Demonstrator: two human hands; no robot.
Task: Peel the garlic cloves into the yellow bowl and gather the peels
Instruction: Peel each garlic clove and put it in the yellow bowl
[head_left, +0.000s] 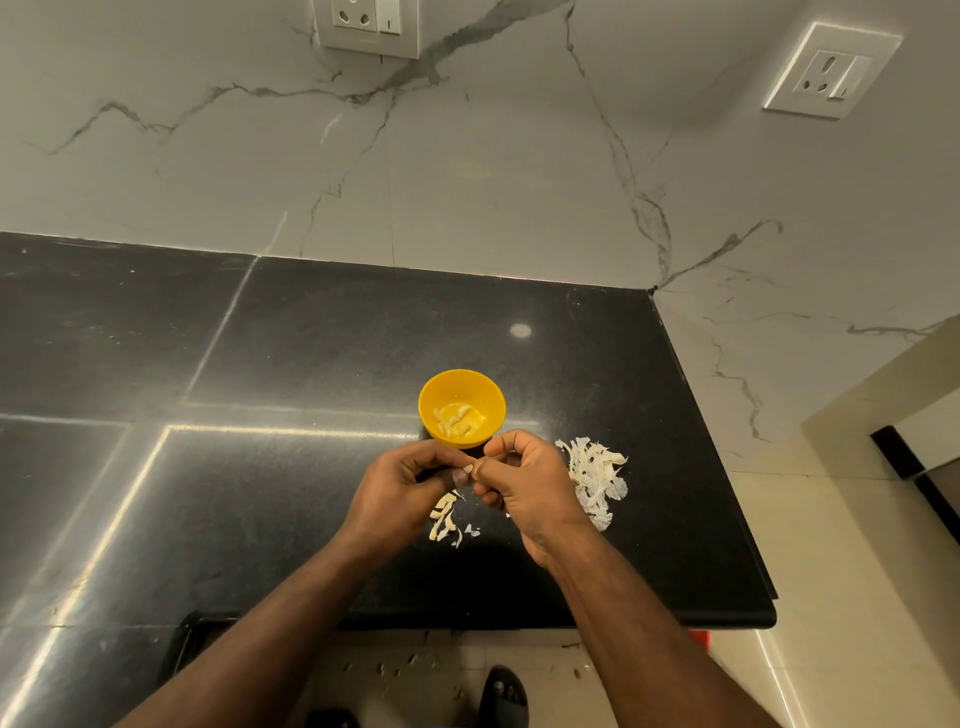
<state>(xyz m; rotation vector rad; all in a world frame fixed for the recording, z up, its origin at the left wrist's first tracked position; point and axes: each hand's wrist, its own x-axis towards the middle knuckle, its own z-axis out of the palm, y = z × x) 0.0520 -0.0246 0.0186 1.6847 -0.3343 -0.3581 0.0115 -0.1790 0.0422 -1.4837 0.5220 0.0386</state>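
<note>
Just in front of the small round yellow plastic bowl (462, 408), your left hand (400, 488) and right hand (524, 480) pinch one pale garlic clove (467, 469). Several peeled cloves (457, 420) sit inside; papery white peels (595, 475) lie ungathered beside it.

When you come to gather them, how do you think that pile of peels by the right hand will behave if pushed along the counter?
The peels look thin, curled and papery, so they are probably very light and floppy. They lie loose on the glossy counter, so a push would likely slide and scatter them rather than move them together. Bits already on the floor suggest that they drift easily.
</note>
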